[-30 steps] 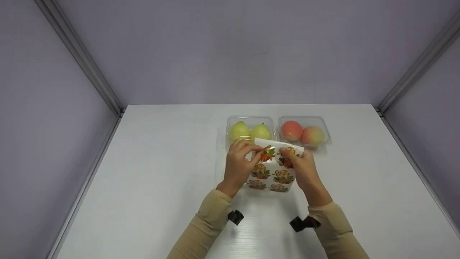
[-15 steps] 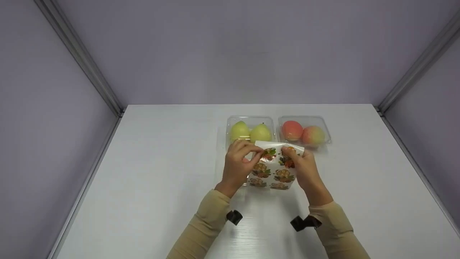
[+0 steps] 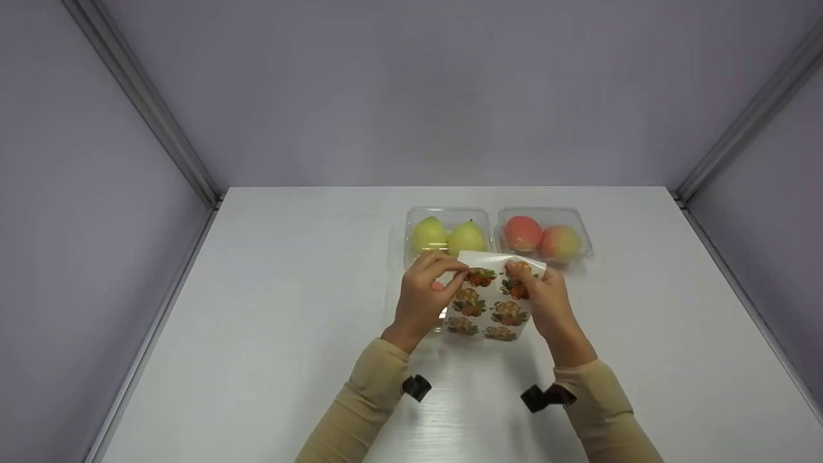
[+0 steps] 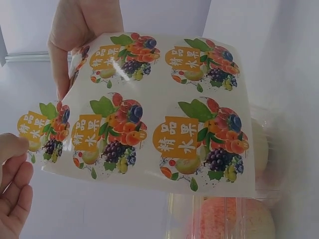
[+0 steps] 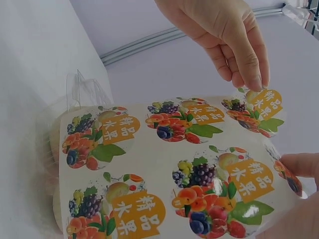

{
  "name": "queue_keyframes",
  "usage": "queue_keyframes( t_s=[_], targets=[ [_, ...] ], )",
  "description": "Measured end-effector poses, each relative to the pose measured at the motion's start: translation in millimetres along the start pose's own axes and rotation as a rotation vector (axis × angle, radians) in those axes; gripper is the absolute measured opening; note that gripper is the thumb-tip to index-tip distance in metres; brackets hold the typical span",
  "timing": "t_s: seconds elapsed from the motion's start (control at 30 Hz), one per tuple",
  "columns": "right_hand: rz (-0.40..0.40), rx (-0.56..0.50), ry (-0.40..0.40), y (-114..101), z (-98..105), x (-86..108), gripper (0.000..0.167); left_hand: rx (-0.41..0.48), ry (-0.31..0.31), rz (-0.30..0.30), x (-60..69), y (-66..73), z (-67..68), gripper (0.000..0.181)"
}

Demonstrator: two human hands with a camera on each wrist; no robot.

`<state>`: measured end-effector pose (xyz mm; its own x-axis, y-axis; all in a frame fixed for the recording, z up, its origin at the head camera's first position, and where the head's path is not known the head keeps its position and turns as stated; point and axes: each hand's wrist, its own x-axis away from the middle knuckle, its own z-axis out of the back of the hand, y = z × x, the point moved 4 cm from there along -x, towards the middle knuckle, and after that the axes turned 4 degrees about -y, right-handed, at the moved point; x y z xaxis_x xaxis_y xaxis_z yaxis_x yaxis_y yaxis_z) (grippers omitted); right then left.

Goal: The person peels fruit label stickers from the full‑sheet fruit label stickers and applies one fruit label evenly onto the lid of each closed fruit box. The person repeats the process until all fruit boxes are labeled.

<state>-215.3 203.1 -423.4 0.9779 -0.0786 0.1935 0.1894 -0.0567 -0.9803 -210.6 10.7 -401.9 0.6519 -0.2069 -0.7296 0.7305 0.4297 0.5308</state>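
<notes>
1. Sticker sheet (image 3: 487, 299) is held up between the two hands, above the white table (image 3: 289, 289), with its surface slightly bowed.
2. By the right hand (image 3: 548, 302) the sheet is gripped at its far right corner; the thumb is laid over the printed face, partly covering one design.
3. By the left hand (image 3: 421, 292) a loose-edged sticker (image 4: 46, 130) is pinched between thumb and fingertip, at the side of the sheet nearest that hand. It is seen jutting past the sheet's edge; whether it is fully parted from the backing cannot be told.
4. Between the hands, five further stickers (image 4: 199, 144) are borne by the sheet, printed with mixed fruits, green leaves and white characters on an orange patch.
5. Just beyond the left hand, two yellow-green fruits (image 3: 467, 238) are held in a clear container (image 3: 447, 212), its near part being covered by hand and sheet.
6. Beyond the right hand, a red fruit (image 3: 523, 233) and a red-and-yellow fruit (image 3: 560, 243) are held in a second clear container (image 3: 543, 212), set just beside the first.
7. Below the left hand, a pinkish-red fruit (image 4: 217, 219) is partly seen through clear plastic.
8. Behind both hands, the forearms are covered by tan sleeves (image 3: 370, 392), and a black device (image 3: 418, 388) is worn at each wrist.
</notes>
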Motion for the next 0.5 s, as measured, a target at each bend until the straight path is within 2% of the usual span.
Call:
queue_keyframes(
  t_s=[0.5],
  targets=[
    [0.003, 0.04, 0.034, -0.5, 5.7, -2.6, 0.017, 0.03, -0.001, -0.009, 0.8, -0.1, 0.9, 0.005]
  ],
)
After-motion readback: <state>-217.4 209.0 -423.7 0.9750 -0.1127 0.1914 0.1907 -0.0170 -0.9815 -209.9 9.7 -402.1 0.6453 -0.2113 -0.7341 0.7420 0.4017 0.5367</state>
